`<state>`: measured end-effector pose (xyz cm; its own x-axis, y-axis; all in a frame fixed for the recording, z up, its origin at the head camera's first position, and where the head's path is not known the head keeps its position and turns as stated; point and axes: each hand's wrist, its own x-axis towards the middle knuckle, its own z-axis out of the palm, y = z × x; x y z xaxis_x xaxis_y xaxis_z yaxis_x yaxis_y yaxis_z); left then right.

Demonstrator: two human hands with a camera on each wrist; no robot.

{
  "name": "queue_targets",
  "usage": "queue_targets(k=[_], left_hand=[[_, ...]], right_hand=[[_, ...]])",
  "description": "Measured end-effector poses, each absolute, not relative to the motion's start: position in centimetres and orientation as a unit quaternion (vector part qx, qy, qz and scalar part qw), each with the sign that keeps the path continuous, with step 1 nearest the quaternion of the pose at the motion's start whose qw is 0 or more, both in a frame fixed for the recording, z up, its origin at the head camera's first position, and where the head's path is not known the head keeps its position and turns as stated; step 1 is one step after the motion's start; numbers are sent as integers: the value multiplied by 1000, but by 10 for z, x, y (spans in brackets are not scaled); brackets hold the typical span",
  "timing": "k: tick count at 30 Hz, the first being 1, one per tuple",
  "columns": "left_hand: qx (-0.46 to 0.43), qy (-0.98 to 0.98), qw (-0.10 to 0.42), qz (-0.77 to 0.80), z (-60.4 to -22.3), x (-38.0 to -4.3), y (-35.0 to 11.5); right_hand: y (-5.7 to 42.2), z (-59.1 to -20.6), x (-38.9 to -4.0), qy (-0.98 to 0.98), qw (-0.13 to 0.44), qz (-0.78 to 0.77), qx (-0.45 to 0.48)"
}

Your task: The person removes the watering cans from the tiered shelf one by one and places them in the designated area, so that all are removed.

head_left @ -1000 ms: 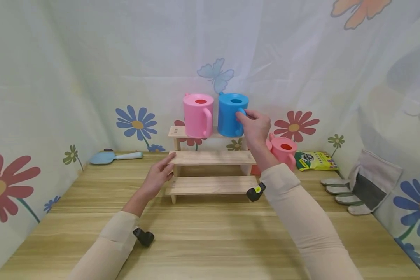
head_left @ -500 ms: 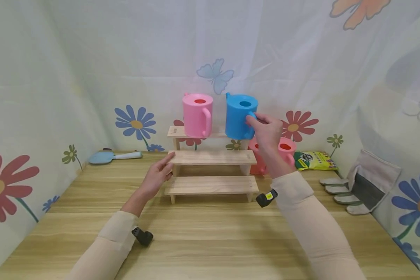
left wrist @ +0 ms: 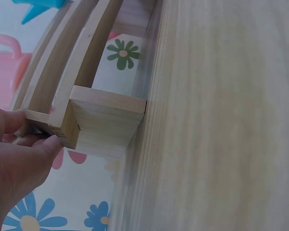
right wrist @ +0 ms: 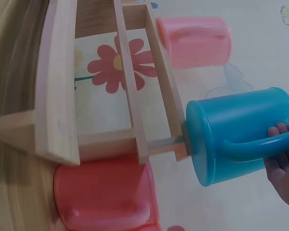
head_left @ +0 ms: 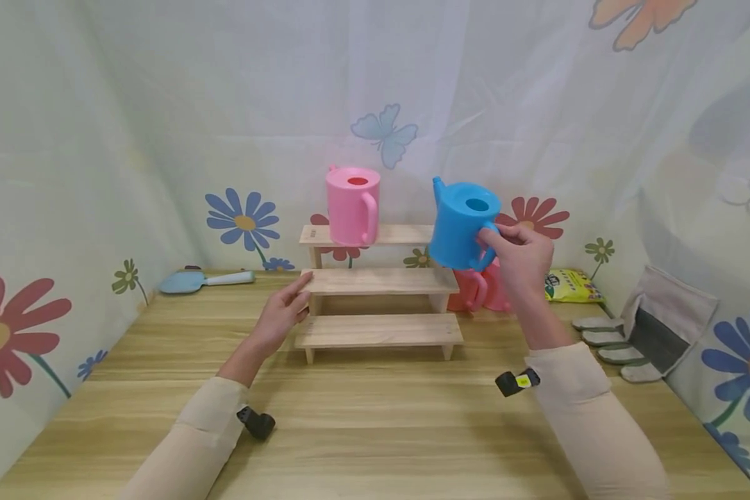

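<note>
In the head view my right hand (head_left: pixel 525 260) grips the handle of a blue watering can (head_left: pixel 459 226), slightly tilted, in the air off the right end of the top shelf. Its spout points up on the left. My left hand (head_left: pixel 282 309) pinches the left end of the middle tier of a three-step wooden stand (head_left: pixel 381 280); in the left wrist view the thumb and fingers (left wrist: pixel 24 163) are at the board's end. On the top shelf a pink watering can (head_left: pixel 350 208) stands upright at the left, its handle towards me.
Two red-pink watering cans (head_left: pixel 465 295) stand behind the stand's right side, partly hidden by the blue one and my hand. Farther right lie a yellow-green packet (head_left: pixel 575 286) and a work glove (head_left: pixel 653 340) against the curtain. A light-blue trowel (head_left: pixel 206 280) lies at the back left.
My right hand has moved the blue watering can off the top shelf, to the right and lower, tilting it. The left hand stays on the stand.
</note>
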<state>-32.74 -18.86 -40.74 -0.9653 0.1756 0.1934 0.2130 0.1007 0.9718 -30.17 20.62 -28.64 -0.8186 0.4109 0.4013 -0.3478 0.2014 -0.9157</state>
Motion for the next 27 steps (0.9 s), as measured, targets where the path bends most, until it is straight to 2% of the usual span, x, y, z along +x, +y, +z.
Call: queue_targets(k=[12, 19, 27], left_hand=[[-124, -742, 18, -658, -409, -328, -190], [-122, -740, 15, -661, -412, -328, -191], [-134, -742, 17, -657, -412, -330, -191]], right_hand=[[241, -299, -270, -738, 275, 615, -46], [254, -314, -264, -740, 285, 609, -28], [268, -321, -253, -776, 251, 575, -58]])
